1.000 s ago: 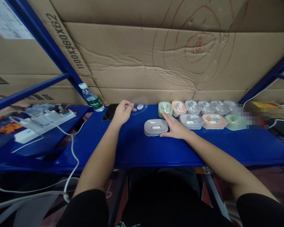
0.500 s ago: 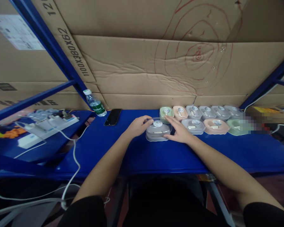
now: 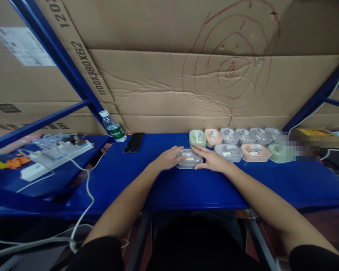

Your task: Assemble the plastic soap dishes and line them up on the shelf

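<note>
A grey plastic box with a clear lid (image 3: 188,162) rests on the blue table in front of me. Its lid carries a round sticker and a small whitish piece. My left hand (image 3: 171,158) grips the left side, with the thumb reaching over the lid. From the right, my right hand (image 3: 210,158) holds the same box, fingers along the back corner and thumb at the front. Just behind it stands a green lidded box (image 3: 197,139); close to my right hand sits another grey lidded box (image 3: 228,152).
More lidded boxes, such as a peach one (image 3: 255,152), stand in two rows at right. A phone (image 3: 134,142) and a water bottle (image 3: 114,128) are at left. A power strip (image 3: 56,158) with white cables lies further left. Cardboard (image 3: 158,82) backs the table.
The clear lid, which stood higher over the grey box, now sits lower on it. My left hand has come down and inward onto the lid. The view has shifted slightly.
</note>
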The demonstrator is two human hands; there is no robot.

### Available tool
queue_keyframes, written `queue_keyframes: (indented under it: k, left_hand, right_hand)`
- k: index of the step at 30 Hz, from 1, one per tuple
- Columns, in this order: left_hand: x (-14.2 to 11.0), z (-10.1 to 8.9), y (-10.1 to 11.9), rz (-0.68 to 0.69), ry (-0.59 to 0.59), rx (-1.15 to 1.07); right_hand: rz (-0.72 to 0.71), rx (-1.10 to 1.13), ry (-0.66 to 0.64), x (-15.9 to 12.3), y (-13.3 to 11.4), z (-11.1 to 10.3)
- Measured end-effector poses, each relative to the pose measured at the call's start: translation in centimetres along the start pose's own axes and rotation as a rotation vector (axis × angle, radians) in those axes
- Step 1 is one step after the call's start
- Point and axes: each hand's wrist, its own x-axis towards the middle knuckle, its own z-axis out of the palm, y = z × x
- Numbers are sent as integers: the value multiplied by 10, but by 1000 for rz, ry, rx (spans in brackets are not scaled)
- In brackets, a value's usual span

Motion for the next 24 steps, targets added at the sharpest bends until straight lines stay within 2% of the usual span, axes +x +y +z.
queue_keyframes:
  k: [8, 13, 18, 24]
  left_hand:
    - [-3, -5, 3, -5, -14, 58]
    - [-1, -3, -4, 5, 37, 37]
    - [-4, -6, 3, -1, 84, 66]
    - [-7, 2, 9, -29, 3, 86]
  right_hand:
    - [8, -54, 51, 2, 8, 10]
    - [-7, 9, 103, 0, 5, 9]
    - [-22, 36, 157, -1, 0, 10]
    - [18, 56, 74, -4, -3, 7]
